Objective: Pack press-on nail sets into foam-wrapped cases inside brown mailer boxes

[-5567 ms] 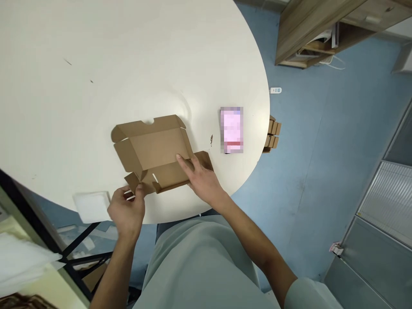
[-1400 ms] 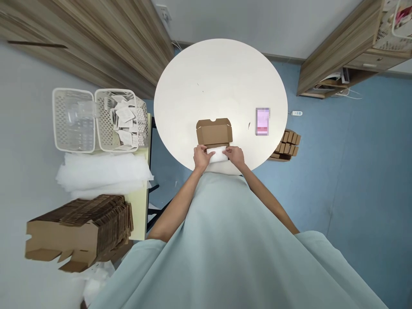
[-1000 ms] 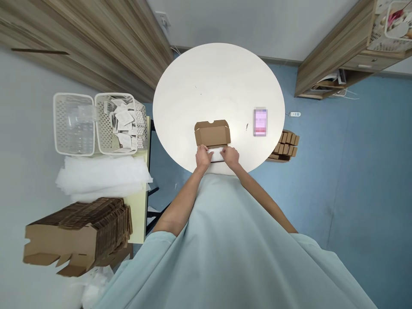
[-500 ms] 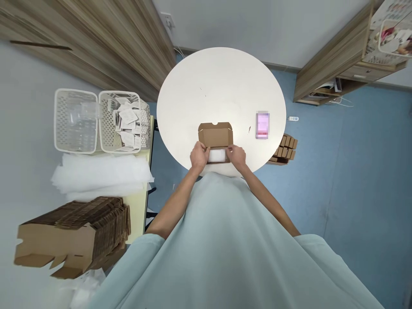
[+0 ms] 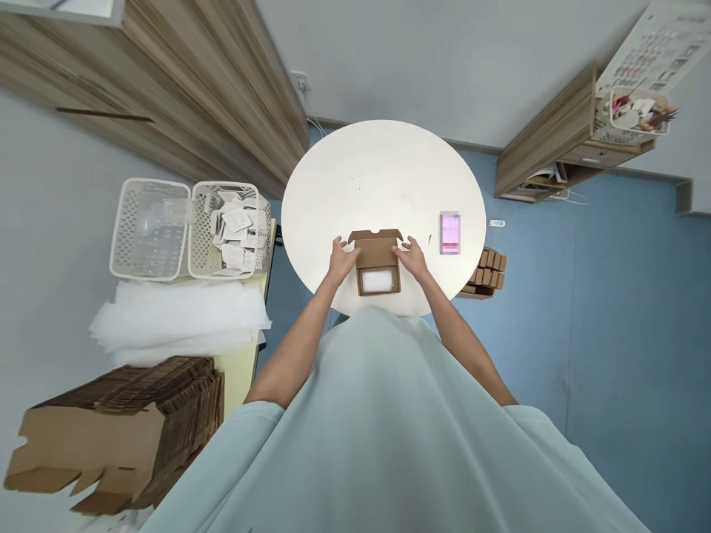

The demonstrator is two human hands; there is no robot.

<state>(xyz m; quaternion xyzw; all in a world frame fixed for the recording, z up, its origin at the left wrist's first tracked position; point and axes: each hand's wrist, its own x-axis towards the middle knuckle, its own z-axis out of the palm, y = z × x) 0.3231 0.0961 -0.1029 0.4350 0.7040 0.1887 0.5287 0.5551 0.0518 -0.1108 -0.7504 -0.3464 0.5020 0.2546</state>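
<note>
The left hand (image 5: 341, 263) and right hand (image 5: 414, 261) are moving up to the box lid (image 5: 376, 254), at nine and three o'clock, each grip spreading wide, thumbs touching it.

Two hands at the raised lid of a small cardboard box.
The box (image 5: 378, 294) stands open at the near side of a round white table (image 5: 344, 170), a white packet (image 5: 378, 280) lying inside. The left hand (image 5: 343, 260) is at the left edge of the lid (image 5: 376, 254), the right hand (image 5: 412, 259) at its right edge, thumbs towards the inner face, fingers spread. To the right lies a phone (image 5: 449, 234), its pink face blurred. On the far left are two white baskets (image 5: 194, 233); nearer, white sheets (image 5: 181, 314) and a stack of flattened cardboard (image 5: 89, 444).
</note>
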